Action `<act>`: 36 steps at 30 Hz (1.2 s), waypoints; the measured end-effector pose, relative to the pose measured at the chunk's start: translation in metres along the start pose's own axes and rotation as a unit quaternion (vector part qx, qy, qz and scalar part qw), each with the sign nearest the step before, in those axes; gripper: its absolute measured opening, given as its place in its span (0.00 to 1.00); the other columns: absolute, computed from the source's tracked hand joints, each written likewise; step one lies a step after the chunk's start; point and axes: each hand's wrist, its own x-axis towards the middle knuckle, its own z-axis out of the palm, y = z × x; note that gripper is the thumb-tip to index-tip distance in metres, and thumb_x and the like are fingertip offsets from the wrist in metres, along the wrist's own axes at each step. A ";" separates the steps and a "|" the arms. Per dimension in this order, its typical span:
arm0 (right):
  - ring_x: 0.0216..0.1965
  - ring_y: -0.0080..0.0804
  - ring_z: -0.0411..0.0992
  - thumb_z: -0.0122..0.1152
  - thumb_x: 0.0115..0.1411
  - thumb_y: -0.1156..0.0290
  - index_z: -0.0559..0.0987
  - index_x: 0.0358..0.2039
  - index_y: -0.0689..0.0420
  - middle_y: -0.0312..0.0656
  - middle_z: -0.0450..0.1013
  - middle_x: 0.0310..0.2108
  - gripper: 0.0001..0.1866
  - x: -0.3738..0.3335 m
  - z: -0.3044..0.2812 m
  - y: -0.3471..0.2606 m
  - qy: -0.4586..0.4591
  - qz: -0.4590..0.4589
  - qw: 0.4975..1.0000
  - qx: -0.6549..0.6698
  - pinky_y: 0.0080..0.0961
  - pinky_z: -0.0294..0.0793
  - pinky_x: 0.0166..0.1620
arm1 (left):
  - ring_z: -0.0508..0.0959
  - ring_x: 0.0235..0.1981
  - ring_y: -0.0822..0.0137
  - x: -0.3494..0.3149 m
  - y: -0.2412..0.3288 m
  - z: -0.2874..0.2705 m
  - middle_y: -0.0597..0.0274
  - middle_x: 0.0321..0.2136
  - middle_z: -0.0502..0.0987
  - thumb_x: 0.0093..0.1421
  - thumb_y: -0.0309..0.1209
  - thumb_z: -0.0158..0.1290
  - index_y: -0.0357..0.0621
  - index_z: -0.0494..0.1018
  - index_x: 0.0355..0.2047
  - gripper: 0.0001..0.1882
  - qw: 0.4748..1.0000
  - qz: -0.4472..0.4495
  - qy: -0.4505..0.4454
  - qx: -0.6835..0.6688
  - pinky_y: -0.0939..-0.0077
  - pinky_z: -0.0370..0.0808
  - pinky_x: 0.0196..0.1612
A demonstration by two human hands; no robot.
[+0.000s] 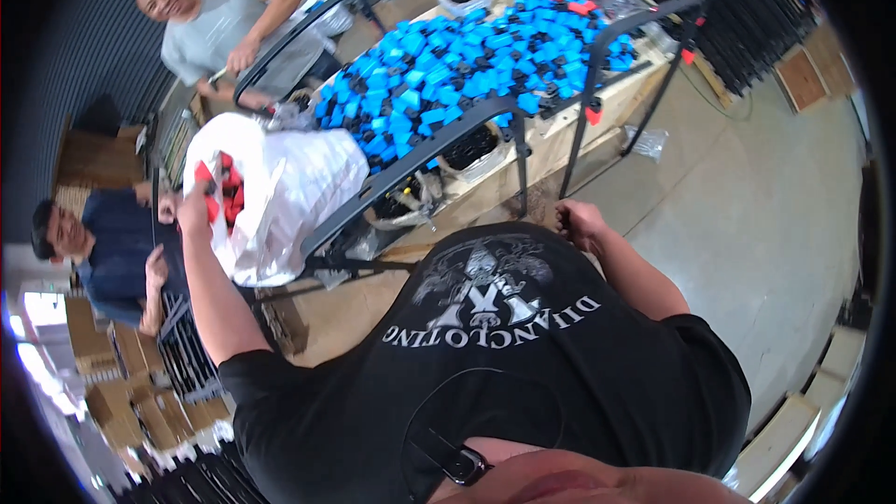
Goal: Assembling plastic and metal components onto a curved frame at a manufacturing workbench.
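My left hand (193, 209) is at the mouth of a large white plastic bag (313, 168) on the left. Its fingers are closed at a small red plastic piece, beside more red pieces (231, 194) inside the bag. My right hand (582, 221) is low by my right side, near the table's front edge. Its fingers are curled in, and a small dark thing shows at them, too small to name. Beyond my hands, a heap of blue plastic pieces (439, 70) mixed with black ones covers the wooden table (551, 131).
Black tubular frames (411, 168) lean against the table's near side. Tubs of black parts (469, 149) stand along its edge. One person (219, 28) is across at the far left, another (117, 247) at the left by a frame. Cardboard boxes (103, 345) are stacked behind.
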 end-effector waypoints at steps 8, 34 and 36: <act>0.25 0.29 0.66 0.54 0.64 0.65 0.70 0.28 0.52 0.36 0.65 0.23 0.08 0.015 0.008 -0.045 -0.093 -0.043 0.994 -0.032 0.26 0.63 0.27 | 0.74 0.28 0.62 -0.214 0.074 0.047 0.57 0.29 0.74 0.60 0.41 0.51 0.39 0.69 0.46 0.20 0.828 -0.052 -0.208 -0.518 0.67 0.73 0.34; 0.14 0.23 0.53 0.39 0.70 0.36 0.69 0.29 0.50 0.27 0.56 0.14 0.29 -0.036 0.121 -0.101 -0.331 0.112 0.937 -0.027 0.23 0.49 0.19 | 0.73 0.34 0.77 -0.372 0.074 0.292 0.70 0.34 0.74 0.55 0.21 0.65 0.38 0.71 0.56 0.28 0.882 0.075 -0.368 -0.287 0.81 0.73 0.41; 0.14 0.22 0.54 0.39 0.70 0.36 0.70 0.29 0.49 0.28 0.58 0.15 0.29 -0.033 0.124 -0.098 -0.332 0.124 0.932 -0.079 0.23 0.50 0.19 | 0.74 0.36 0.76 -0.374 0.086 0.300 0.69 0.36 0.76 0.57 0.24 0.66 0.37 0.71 0.55 0.25 0.913 0.120 -0.345 -0.183 0.79 0.74 0.43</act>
